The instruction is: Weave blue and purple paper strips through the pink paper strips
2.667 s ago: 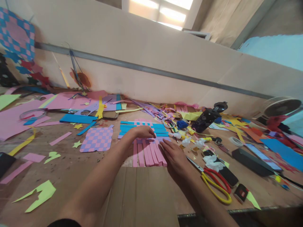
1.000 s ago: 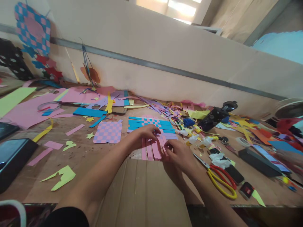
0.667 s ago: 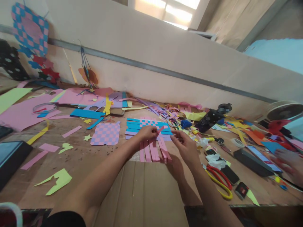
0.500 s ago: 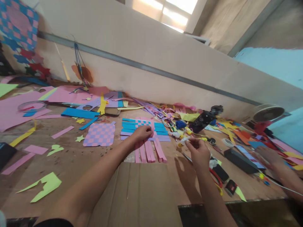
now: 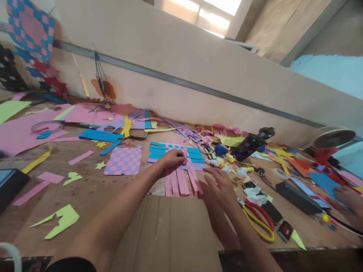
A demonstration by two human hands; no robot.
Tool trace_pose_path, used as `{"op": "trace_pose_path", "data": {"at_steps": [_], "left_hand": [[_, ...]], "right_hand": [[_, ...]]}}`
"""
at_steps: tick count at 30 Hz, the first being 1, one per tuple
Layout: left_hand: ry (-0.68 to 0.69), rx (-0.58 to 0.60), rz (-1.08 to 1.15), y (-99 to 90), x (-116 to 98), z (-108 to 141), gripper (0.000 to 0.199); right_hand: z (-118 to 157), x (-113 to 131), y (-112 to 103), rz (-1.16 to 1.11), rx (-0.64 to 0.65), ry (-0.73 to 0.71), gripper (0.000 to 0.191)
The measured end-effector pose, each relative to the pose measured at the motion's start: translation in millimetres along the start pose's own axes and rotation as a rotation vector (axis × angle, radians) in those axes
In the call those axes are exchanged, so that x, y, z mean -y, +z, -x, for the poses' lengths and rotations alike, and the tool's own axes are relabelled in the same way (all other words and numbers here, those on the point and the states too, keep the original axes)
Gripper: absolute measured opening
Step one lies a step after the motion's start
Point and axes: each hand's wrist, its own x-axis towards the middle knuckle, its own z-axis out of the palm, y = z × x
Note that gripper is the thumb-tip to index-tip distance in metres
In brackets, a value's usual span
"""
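Partly woven paper strips (image 5: 160, 153), blue and purple crossed by pink, lie on the table in front of me. My left hand (image 5: 173, 158) rests on the weave, fingers curled and pressed at a folded-up pink paper strip (image 5: 185, 151). Loose ends of several pink strips (image 5: 181, 183) hang toward me. To the right, my right hand (image 5: 220, 186) is open with fingers spread and nothing in it, beside those pink ends. A finished pink-and-purple woven piece (image 5: 123, 161) lies left of the weave.
Cardboard (image 5: 172, 230) lies in front of me. On the right are red-and-yellow-handled scissors (image 5: 259, 223), a tape roll (image 5: 280, 173), a black box (image 5: 297, 197) and a dark bottle (image 5: 246, 147). Another person's hand (image 5: 350, 197) is at the far right. Paper scraps (image 5: 61, 223) lie left.
My right hand has moved left, away from the small white-and-yellow item it was at, and its fingers have spread. My left hand stays on the weave. The view has shifted slightly.
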Motion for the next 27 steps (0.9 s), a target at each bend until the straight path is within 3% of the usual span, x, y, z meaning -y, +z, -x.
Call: {"op": "trace_pose_path", "data": {"at_steps": [3,8,19,27], "left_hand": [[-0.041,0.039,0.217,-0.1,-1.6,5.2,0.007],[-0.065,0.049,0.2,-2.9,-2.3,2.2,0.006],[-0.051,0.075,0.226,-0.9,1.4,-4.1,0.003],[-0.023,0.101,0.196,-1.6,1.7,-3.6,0.01]], "right_hand": [[-9.5,20.6,18.2,0.066,0.209,-0.157,0.039],[-12.7,28.7,42.4,0.202,0.399,-0.21,0.046],[-11.7,29.6,50.7,0.302,0.514,-0.15,0.051],[-12.4,31.6,50.4,0.236,0.498,-0.153,0.05]]}}
